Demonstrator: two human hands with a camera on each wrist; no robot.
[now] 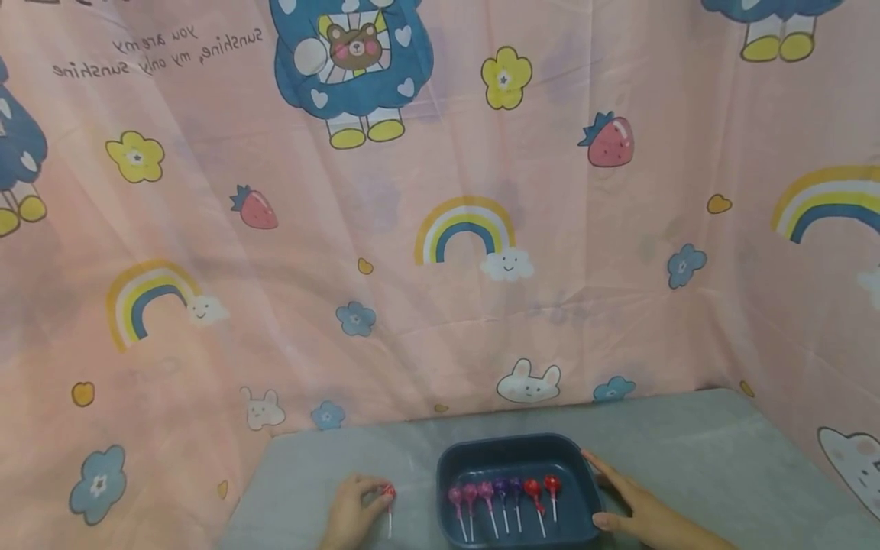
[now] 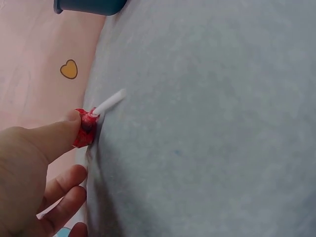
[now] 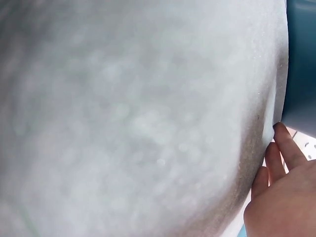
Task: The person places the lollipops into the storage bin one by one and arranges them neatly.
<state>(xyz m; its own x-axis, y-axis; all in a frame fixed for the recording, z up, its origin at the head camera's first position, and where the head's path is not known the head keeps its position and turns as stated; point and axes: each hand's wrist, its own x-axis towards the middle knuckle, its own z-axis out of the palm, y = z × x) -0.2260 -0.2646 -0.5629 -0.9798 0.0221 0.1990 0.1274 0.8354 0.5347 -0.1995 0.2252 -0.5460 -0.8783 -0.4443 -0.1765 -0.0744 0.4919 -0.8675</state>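
My left hand (image 1: 354,508) pinches a red-wrapped lollipop (image 1: 389,493) by its candy head, left of the dark blue tray (image 1: 509,440). In the left wrist view, the white stick (image 2: 109,102) points away from the thumb, over the grey surface. Several lollipops lie in a row inside the tray, sticks toward me: pink ones (image 1: 486,489) at the left, purple ones (image 1: 517,484) in the middle and two red ones (image 1: 552,483) at the right. My right hand (image 1: 635,512) rests with spread fingers against the tray's right side.
A grey cloth-covered table (image 1: 344,458) carries the tray. Behind it hangs a pink curtain (image 1: 385,229) printed with rainbows, flowers and strawberries, which also runs along the right side.
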